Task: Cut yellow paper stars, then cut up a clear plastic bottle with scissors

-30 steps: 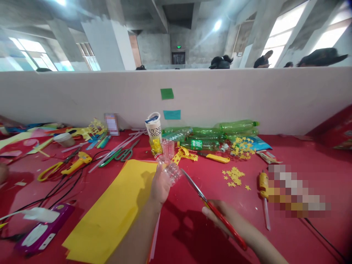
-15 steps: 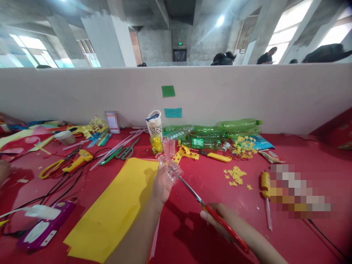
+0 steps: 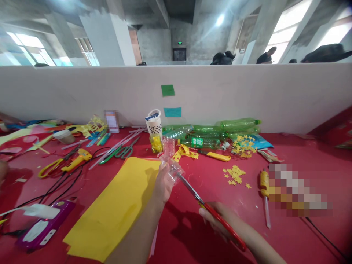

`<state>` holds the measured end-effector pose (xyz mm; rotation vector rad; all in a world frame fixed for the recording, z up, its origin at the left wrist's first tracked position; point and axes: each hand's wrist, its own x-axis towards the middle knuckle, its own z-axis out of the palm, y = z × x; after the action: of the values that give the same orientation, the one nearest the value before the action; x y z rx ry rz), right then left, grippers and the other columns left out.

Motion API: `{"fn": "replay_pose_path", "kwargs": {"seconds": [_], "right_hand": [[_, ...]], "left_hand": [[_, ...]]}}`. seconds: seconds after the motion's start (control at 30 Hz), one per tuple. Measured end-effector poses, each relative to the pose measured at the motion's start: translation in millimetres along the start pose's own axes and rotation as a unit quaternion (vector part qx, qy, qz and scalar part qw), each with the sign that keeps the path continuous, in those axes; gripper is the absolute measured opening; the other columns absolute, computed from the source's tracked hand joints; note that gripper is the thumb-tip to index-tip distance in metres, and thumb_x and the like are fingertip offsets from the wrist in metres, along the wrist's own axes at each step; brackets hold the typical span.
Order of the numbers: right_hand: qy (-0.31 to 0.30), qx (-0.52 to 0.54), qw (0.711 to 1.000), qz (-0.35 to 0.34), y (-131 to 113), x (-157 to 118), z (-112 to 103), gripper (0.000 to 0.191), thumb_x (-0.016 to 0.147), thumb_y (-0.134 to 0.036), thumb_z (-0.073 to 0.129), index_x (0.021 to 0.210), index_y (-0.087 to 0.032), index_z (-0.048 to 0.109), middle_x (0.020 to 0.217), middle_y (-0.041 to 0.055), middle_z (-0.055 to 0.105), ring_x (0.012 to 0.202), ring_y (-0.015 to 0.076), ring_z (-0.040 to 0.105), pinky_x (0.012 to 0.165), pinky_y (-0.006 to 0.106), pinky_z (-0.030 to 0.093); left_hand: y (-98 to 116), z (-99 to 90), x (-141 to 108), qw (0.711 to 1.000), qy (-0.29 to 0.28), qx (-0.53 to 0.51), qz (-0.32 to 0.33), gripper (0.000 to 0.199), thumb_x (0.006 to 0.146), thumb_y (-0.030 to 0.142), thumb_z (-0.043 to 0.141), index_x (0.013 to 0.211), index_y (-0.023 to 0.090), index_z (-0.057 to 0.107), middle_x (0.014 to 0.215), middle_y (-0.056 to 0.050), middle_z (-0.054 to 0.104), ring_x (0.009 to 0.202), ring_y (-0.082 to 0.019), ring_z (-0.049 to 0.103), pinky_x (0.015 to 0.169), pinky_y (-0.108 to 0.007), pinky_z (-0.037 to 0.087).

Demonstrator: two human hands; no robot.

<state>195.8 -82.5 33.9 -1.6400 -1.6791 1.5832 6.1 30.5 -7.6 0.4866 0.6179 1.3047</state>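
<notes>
My left hand (image 3: 163,183) is closed around a clear plastic bottle piece (image 3: 173,171) with a red cap end, above the right edge of a yellow paper stack (image 3: 118,205). In my right hand (image 3: 220,218) are long scissors (image 3: 220,219) with red handles. Their metal blades point up and left, and the tips meet the clear plastic. Glare and the see-through plastic hide exactly where the blades touch it. Small yellow stars (image 3: 234,174) lie on the red table to the right.
Green bottles (image 3: 206,132), a patterned cup (image 3: 154,125) and a yellow cutter (image 3: 218,156) stand or lie behind. Glue guns (image 3: 264,182), a purple power strip (image 3: 46,225), cables and green scissors (image 3: 126,150) lie at the sides. Another person's hand (image 3: 2,169) shows far left.
The clear bottle piece has tilted and shifted slightly right in my left hand. The scissors have moved slightly up and left with my right hand.
</notes>
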Motion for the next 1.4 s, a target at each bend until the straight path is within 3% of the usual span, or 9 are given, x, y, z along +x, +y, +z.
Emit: {"fn": "replay_pose_path", "kwargs": {"seconds": [0.2, 0.47, 0.63, 0.8, 0.97, 1.2, 1.4], "right_hand": [[-0.011, 0.034, 0.999, 0.015, -3.5, 0.1, 1.6, 0.056, 0.082, -0.073, 0.042, 0.073, -0.019, 0.047, 0.049, -0.0074, 0.038, 0.038, 0.0066, 0.037, 0.037, 0.017, 0.028], [0.001, 0.062, 0.998, 0.019, -0.4, 4.1, 7.0, 0.054, 0.081, -0.072, 0.045, 0.069, -0.019, 0.047, 0.045, -0.0084, 0.035, 0.036, 0.006, 0.035, 0.035, 0.016, 0.026], [0.026, 0.063, 0.997, 0.027, 0.8, 5.3, 10.7, 0.056, 0.08, -0.073, 0.046, 0.063, -0.019, 0.044, 0.045, -0.0086, 0.033, 0.037, 0.0053, 0.034, 0.036, 0.015, 0.028], [0.025, 0.057, 0.997, 0.055, 2.9, 8.5, 14.0, 0.054, 0.077, -0.072, 0.051, 0.061, -0.02, 0.045, 0.04, -0.0087, 0.035, 0.029, 0.006, 0.034, 0.03, 0.016, 0.025], [0.027, 0.074, 0.996, 0.035, 8.4, 11.1, 19.9, 0.057, 0.077, -0.075, 0.046, 0.064, -0.02, 0.045, 0.04, -0.0089, 0.036, 0.03, 0.0059, 0.035, 0.031, 0.015, 0.027], [0.045, 0.076, 0.995, 0.037, 6.4, 12.3, 22.0, 0.056, 0.079, -0.074, 0.044, 0.064, -0.02, 0.044, 0.043, -0.0084, 0.037, 0.032, 0.0052, 0.035, 0.032, 0.016, 0.028], [0.051, 0.06, 0.995, 0.059, 2.3, 13.6, 23.4, 0.056, 0.075, -0.074, 0.051, 0.061, -0.021, 0.042, 0.043, -0.0087, 0.035, 0.031, 0.0061, 0.036, 0.03, 0.017, 0.028]], "left_hand": [[-3.1, -1.5, 0.0, 1.0, 0.014, 0.006, -0.01, 0.039, 0.079, 0.031, 0.067, 0.115, 0.029, 0.053, 0.097, -0.002, 0.064, 0.084, -0.015, 0.063, 0.08, -0.032, 0.051], [-3.4, -1.4, 0.7, 1.0, 0.01, 0.006, -0.011, 0.04, 0.076, 0.032, 0.069, 0.113, 0.025, 0.054, 0.095, -0.002, 0.064, 0.086, -0.015, 0.063, 0.082, -0.031, 0.05], [-3.7, -3.7, 1.7, 1.0, 0.016, -0.004, -0.008, 0.045, 0.076, 0.03, 0.069, 0.117, 0.03, 0.052, 0.101, -0.002, 0.064, 0.091, -0.015, 0.062, 0.083, -0.031, 0.05], [-1.5, -3.7, 2.7, 1.0, 0.004, -0.014, 0.007, 0.048, 0.077, 0.028, 0.069, 0.121, 0.032, 0.05, 0.104, -0.001, 0.064, 0.093, -0.015, 0.062, 0.084, -0.031, 0.05], [1.6, 1.3, -1.8, 0.999, -0.024, -0.003, 0.02, 0.05, 0.077, 0.026, 0.068, 0.123, 0.034, 0.049, 0.099, 0.0, 0.064, 0.088, -0.015, 0.063, 0.083, -0.031, 0.05], [-0.6, 7.8, -6.9, 0.999, -0.017, 0.031, 0.006, 0.061, 0.077, 0.026, 0.068, 0.131, 0.033, 0.042, 0.106, -0.003, 0.064, 0.097, -0.018, 0.062, 0.087, -0.034, 0.048], [1.9, 7.0, -6.4, 0.999, -0.035, 0.03, 0.015, 0.056, 0.076, 0.028, 0.07, 0.126, 0.032, 0.046, 0.101, -0.002, 0.065, 0.09, -0.017, 0.063, 0.085, -0.035, 0.049]]}}
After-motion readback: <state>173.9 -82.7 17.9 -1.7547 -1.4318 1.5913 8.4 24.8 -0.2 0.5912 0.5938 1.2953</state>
